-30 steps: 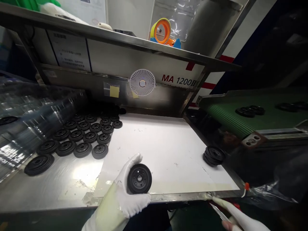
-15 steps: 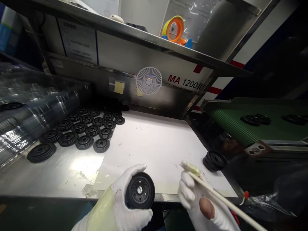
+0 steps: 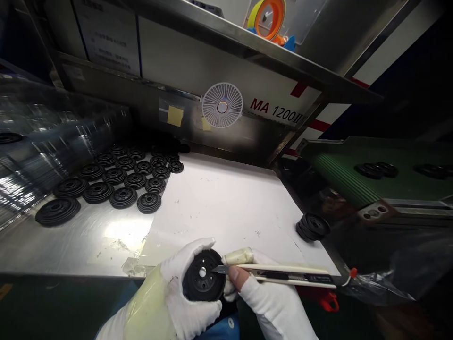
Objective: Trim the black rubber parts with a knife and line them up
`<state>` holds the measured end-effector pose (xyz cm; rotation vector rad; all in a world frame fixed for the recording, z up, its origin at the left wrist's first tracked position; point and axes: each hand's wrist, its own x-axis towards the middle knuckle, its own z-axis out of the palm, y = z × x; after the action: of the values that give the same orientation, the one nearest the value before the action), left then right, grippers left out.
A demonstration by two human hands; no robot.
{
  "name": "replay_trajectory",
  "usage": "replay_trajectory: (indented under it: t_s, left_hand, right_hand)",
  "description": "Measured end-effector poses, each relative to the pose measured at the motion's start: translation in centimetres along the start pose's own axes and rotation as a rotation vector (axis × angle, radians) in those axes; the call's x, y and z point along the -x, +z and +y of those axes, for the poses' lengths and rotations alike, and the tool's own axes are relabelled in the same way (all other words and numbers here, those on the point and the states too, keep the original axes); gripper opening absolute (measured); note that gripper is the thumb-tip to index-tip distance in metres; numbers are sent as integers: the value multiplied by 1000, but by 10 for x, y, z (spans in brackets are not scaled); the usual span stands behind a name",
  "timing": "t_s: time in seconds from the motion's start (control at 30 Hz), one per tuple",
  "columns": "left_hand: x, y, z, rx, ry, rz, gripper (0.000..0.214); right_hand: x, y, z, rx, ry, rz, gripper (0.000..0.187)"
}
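Observation:
A round black plastic wheel with a centre hole is gripped by my left hand, which wears a white glove with yellowish tape at the wrist. My right hand, also gloved but with the thumb bare, closes around a white utility knife. The blade points left, its tip over the wheel's face near the centre hole; whether it touches I cannot tell. Yellowish tape covers the right index fingertip. Both hands are at the front edge of the white sheet.
Rows of similar black wheels lie on the metal bench at left, beside clear plastic trays. A small stack of wheels stands at right. Beyond it a green conveyor carries more. A fan and tape dispenser are behind.
My right hand has moved left to the wheel and turned, bringing the knife blade over the wheel's face. My left hand still holds the wheel. The view has tilted down slightly.

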<state>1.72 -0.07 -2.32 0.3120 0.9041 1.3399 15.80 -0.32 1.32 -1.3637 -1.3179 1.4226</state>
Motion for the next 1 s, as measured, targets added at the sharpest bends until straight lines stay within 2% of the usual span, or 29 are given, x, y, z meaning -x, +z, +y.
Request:
replay_trajectory:
  t_s: [0.1,0.2,0.43,0.73,0.83,1.0]
  left_hand:
    - [2,1,0,44,10,50,19]
    - [3,1,1,84,34,92,23]
    - [3,1,0,93,81,91,24]
    - [3,-1,-6,66,71,91,20]
    - [3,-3,-10,8,62,59,21]
    - [3,-3,-13,-26,-25,-69,18]
  right_hand:
    - [0,4,-2,-37,83,35,35]
    - [1,7,-4,-63,75,36,33]
    - [3,3,-3,14,-12,20,30]
    - [3,5,-9,-126,69,-36,28]
    - [3,2,-7,-158,113,-47,27]
    - [2,-1,0,-143,154,-76,33]
